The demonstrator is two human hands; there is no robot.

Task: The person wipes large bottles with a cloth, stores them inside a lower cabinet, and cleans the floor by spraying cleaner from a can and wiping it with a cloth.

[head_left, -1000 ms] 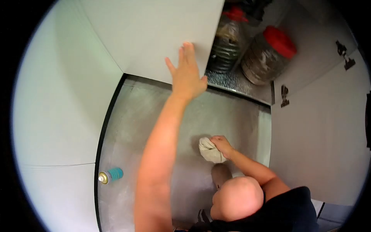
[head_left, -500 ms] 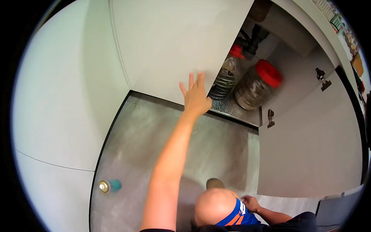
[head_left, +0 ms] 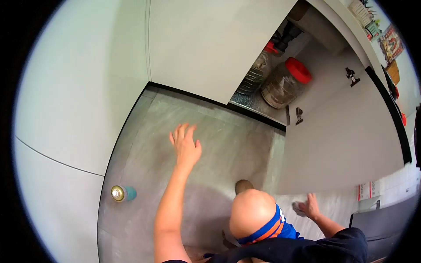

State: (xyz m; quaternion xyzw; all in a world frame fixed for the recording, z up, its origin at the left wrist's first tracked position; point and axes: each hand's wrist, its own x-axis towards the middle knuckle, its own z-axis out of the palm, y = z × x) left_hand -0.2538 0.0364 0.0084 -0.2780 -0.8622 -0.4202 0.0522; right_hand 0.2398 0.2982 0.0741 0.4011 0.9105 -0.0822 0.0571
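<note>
My left hand (head_left: 186, 147) is over the grey floor with its fingers spread and nothing in it, away from the closed white door panel. At the lower right, my right hand (head_left: 312, 207) is beside the lower edge of the open cabinet door (head_left: 346, 136). A greyish bundle (head_left: 299, 209), seemingly the cloth, touches its fingers. Inside the cabinet stand a clear jar with a red lid (head_left: 284, 84) and a ribbed plastic bottle (head_left: 254, 76), partly hidden by the closed panel (head_left: 206, 44).
A teal spray can (head_left: 124, 193) is on the floor at the left, near the white cabinet front (head_left: 74, 96). My knee (head_left: 253, 215) and shoe (head_left: 243, 186) are at the lower middle. Black pipes (head_left: 288, 36) run inside the cabinet. Small items line the counter at the upper right.
My left hand has come off the closed panel and moved down and left. My right hand has gone from the floor's middle to the right, past the open door's lower edge. The view has shifted.
</note>
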